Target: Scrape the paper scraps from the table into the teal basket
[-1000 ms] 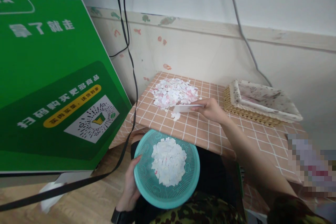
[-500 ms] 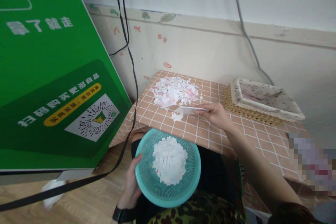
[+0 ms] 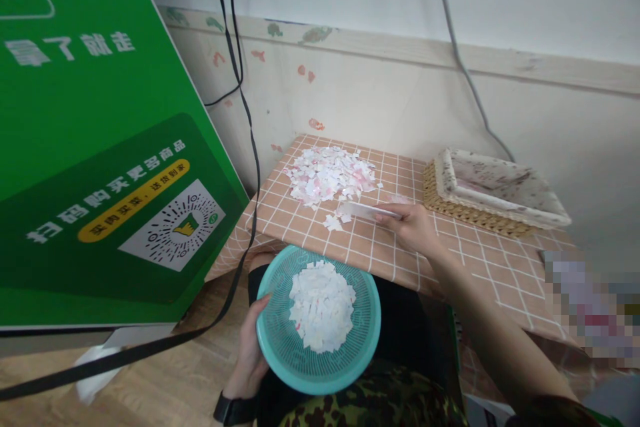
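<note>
My left hand (image 3: 251, 340) grips the left rim of a turquoise plastic strainer basket (image 3: 367, 353), which I hold over my lap just below the table edge. A mound of small white paper scraps (image 3: 323, 307) lies inside it. Over the table, my right hand (image 3: 413, 223) pinches a thin white flat card (image 3: 370, 211), pointing left. Its far end is beside a few loose paper scraps (image 3: 333, 221). Behind the card, a larger heap of white and pinkish paper scraps (image 3: 327, 173) covers the table's far left corner.
A lined wicker basket (image 3: 480, 213) stands on the checked tablecloth (image 3: 480, 267) at the right, near the wall. A green printed panel (image 3: 100, 147) rises at the left. A black strap (image 3: 254, 180) hangs between panel and table. A blurred patch covers something at far right.
The view has shifted slightly. My right hand and the card have moved a little to the right relative to the scraps. The strainer basket stays in my left hand.
</note>
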Motion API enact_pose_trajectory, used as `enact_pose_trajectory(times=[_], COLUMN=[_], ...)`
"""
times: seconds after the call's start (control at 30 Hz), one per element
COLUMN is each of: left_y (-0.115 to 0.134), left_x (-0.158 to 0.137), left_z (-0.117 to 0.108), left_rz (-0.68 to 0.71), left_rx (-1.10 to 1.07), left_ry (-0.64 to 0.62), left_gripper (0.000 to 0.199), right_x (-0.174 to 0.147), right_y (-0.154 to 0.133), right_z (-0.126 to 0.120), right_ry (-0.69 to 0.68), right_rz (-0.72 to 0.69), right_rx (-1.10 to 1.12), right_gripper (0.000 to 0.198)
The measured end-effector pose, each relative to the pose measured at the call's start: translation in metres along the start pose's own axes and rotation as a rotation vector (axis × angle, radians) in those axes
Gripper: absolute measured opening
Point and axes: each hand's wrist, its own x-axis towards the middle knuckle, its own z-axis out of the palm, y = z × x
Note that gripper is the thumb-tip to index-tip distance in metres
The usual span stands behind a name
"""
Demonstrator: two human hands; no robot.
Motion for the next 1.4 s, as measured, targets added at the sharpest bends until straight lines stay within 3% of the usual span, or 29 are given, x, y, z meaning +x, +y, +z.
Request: enact_pose_trajectory(times=[0.2,0.37,0.63,0.83,1.03,1.23,1.4], left_y=[0.000,-0.001,-0.001,-0.001,-0.001,0.000,-0.001], left_x=[0.001,0.003,0.002,0.002,0.001,0.002,0.002], left_z=[0.001,0.000,-0.002,-0.003,-0.006,-0.005,-0.005], left_rz=[-0.004,0.003,-0.006,-0.008,-0.008,-0.015,-0.028], left_rx=[-0.006,-0.004,-0.006,0.004,-0.008,-0.016,-0.003], left_ry=[0.006,0.008,-0.001,-0.011,-0.019,-0.015,-0.018], left_gripper=[0.013,0.012,0.013,0.015,0.015,0.014,0.014], right_x=[-0.003,0.000,0.014,0.051,0.070,0.077,0.056], right_y=[-0.013,-0.015,0.003,-0.014,-0.017,-0.018,-0.013], right_z=[0.002,0.009,-0.014,0.010,0.026,0.010,-0.009], right_ry=[0.012,-0.129,0.023,-0.100,-0.186,-0.305,-0.150], right_rz=[-0.024,-0.011,0.066,-0.074,-0.075,-0.089,-0.064], right_rx=[0.034,0.110,0.103,0.132,0.133,0.108,0.046], right_gripper=[0.021,0.022,0.028,0.021,0.018,0.019,0.020])
